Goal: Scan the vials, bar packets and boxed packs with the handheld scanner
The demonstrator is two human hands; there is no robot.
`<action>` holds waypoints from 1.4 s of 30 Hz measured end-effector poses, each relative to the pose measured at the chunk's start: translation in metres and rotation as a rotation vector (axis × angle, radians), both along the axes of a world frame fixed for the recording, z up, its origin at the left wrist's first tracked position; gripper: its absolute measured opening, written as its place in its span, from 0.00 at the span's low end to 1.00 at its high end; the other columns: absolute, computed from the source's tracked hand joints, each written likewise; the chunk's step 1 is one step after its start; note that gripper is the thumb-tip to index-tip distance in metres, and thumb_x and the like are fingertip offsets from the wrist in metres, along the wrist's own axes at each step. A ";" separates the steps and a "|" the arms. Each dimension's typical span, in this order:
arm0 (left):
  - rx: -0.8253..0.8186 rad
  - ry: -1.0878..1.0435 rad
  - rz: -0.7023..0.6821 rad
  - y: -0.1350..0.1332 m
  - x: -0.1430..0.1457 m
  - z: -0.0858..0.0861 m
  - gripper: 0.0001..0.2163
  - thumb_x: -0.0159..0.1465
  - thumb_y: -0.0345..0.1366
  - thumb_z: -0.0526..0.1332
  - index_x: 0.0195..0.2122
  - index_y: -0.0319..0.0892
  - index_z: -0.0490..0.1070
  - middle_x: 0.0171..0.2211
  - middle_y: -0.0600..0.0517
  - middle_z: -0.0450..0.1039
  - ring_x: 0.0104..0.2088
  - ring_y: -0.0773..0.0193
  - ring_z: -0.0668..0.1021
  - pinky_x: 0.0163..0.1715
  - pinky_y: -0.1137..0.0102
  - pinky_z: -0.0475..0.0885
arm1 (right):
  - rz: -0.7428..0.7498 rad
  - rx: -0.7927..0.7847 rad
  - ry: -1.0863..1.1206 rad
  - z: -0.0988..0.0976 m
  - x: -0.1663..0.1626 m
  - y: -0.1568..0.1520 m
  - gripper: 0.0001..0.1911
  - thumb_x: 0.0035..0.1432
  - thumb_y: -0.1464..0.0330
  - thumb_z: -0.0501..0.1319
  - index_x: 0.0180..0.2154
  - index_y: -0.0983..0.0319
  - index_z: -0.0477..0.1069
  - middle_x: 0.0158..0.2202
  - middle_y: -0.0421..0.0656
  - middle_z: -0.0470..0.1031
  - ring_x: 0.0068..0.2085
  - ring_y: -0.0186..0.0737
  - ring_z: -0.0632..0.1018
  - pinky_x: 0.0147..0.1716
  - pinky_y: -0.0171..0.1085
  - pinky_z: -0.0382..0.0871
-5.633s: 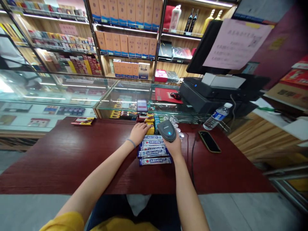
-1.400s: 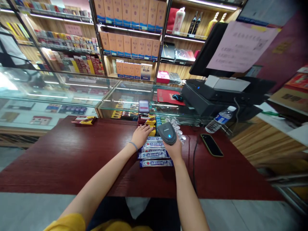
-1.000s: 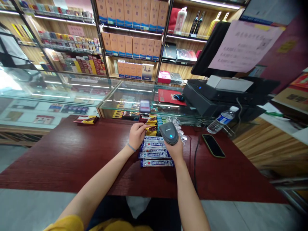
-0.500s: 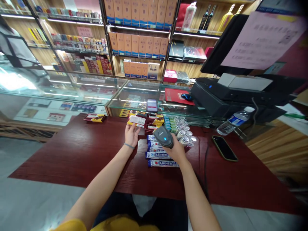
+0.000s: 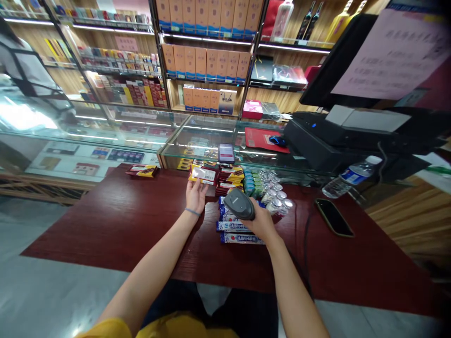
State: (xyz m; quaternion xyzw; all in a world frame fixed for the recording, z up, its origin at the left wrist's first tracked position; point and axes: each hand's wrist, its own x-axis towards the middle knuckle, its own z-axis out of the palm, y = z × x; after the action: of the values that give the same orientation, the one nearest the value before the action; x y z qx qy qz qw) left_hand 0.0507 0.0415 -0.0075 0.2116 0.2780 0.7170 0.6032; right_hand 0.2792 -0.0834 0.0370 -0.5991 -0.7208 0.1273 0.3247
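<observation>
My left hand [image 5: 196,195] grips the near edge of a red and yellow snack packet [image 5: 203,174], its barcode side turned up toward me. In my right hand [image 5: 261,219] is a dark grey barcode scanner [image 5: 239,204], its head angled toward that packet. Under the scanner lie several blue and white candy sticks [image 5: 243,238], partly hidden by it. Stacks of similar red and yellow packets [image 5: 230,174] stand just right of the held one. Beside them are rows of green and teal containers [image 5: 252,180] and silver-capped little bottles [image 5: 276,195].
On the brown table [image 5: 105,225], a small packet pile [image 5: 143,171] lies far left. A phone [image 5: 334,217] and a water bottle [image 5: 352,177] are at right, the scanner cable [image 5: 307,253] nearer. Behind are a glass counter [image 5: 207,129], a small screen [image 5: 226,153] and a monitor [image 5: 338,61].
The blue light on the scanner has gone out. The held packet has tilted slightly, showing its barcode side more fully. The whole view has shifted a little.
</observation>
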 end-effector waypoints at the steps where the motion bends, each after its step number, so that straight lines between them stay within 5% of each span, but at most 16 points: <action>1: -0.006 -0.012 0.000 0.000 0.000 0.000 0.12 0.62 0.37 0.71 0.44 0.48 0.71 0.44 0.53 0.80 0.44 0.67 0.81 0.52 0.64 0.76 | -0.003 0.005 0.002 -0.001 0.001 0.001 0.27 0.52 0.63 0.68 0.55 0.54 0.71 0.35 0.42 0.85 0.36 0.53 0.86 0.30 0.37 0.71; 8: 0.015 0.012 0.003 0.006 -0.005 0.004 0.12 0.61 0.36 0.71 0.45 0.48 0.72 0.46 0.52 0.79 0.45 0.66 0.81 0.53 0.65 0.75 | -0.073 0.026 0.010 -0.008 0.007 0.003 0.27 0.52 0.61 0.67 0.55 0.56 0.71 0.33 0.44 0.83 0.36 0.55 0.85 0.31 0.38 0.72; 16: 0.116 0.195 0.147 0.024 -0.051 0.044 0.17 0.56 0.40 0.74 0.44 0.44 0.75 0.43 0.50 0.79 0.41 0.65 0.81 0.47 0.66 0.77 | -0.159 0.056 0.161 -0.008 0.008 0.002 0.26 0.51 0.59 0.66 0.52 0.56 0.71 0.34 0.43 0.83 0.39 0.53 0.84 0.37 0.41 0.75; 21: 0.096 0.562 0.341 0.041 -0.120 0.057 0.18 0.56 0.42 0.72 0.44 0.40 0.74 0.38 0.50 0.80 0.37 0.63 0.82 0.41 0.69 0.77 | -0.189 0.050 0.168 -0.012 0.015 0.005 0.24 0.51 0.58 0.67 0.50 0.56 0.72 0.34 0.43 0.83 0.40 0.54 0.84 0.36 0.41 0.75; 28: 0.078 1.450 0.595 0.055 -0.237 0.062 0.11 0.64 0.38 0.64 0.46 0.43 0.77 0.43 0.49 0.82 0.45 0.58 0.83 0.47 0.68 0.74 | -0.213 0.092 0.212 -0.022 0.023 0.009 0.23 0.49 0.58 0.68 0.47 0.56 0.74 0.32 0.43 0.83 0.36 0.50 0.84 0.36 0.41 0.77; 34: 0.110 2.187 0.411 0.059 -0.296 0.053 0.14 0.71 0.40 0.57 0.53 0.45 0.77 0.44 0.43 0.83 0.44 0.52 0.83 0.40 0.68 0.72 | -0.241 0.148 0.237 -0.026 0.027 0.010 0.28 0.46 0.59 0.70 0.51 0.58 0.74 0.34 0.44 0.83 0.38 0.50 0.84 0.40 0.42 0.78; 42: 0.321 2.303 0.239 0.064 -0.310 0.033 0.16 0.71 0.34 0.54 0.55 0.49 0.77 0.55 0.46 0.79 0.54 0.55 0.80 0.51 0.66 0.74 | -0.280 0.186 0.249 -0.035 0.036 0.014 0.32 0.45 0.57 0.71 0.53 0.60 0.74 0.37 0.47 0.84 0.38 0.50 0.84 0.39 0.43 0.79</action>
State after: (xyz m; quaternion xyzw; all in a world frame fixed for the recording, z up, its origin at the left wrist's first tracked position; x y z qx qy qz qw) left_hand -0.2591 0.1056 0.0252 0.7831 0.5848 0.1804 -0.1102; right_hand 0.3153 -0.0697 0.0024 -0.6404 -0.5936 0.0869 0.4795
